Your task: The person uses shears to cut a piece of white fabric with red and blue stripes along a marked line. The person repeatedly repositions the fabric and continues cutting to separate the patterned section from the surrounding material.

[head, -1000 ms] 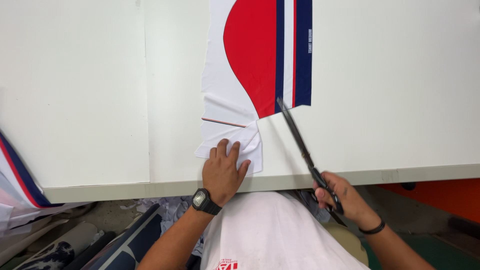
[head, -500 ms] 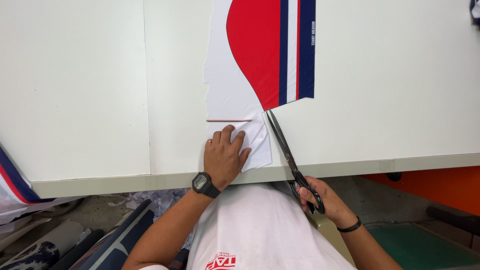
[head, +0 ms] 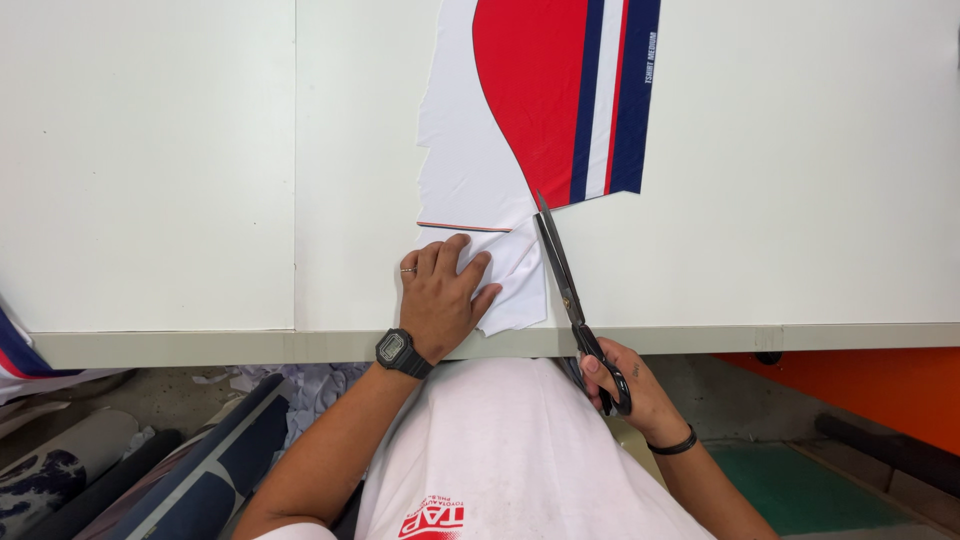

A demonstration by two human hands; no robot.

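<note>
While my left hand (head: 440, 300) presses the white cloth (head: 520, 285) flat on the surface (head: 800, 200) under spread fingers, my right hand (head: 625, 385) grips scissors (head: 565, 280); I should cut just beside my fingertips.

A garment-cutting workshop is suggested by the wide white counter (head: 150, 180), printed fabric panel (head: 540, 100), scissors (head: 565, 285) and fabric rolls (head: 120, 470) stored beneath.
</note>
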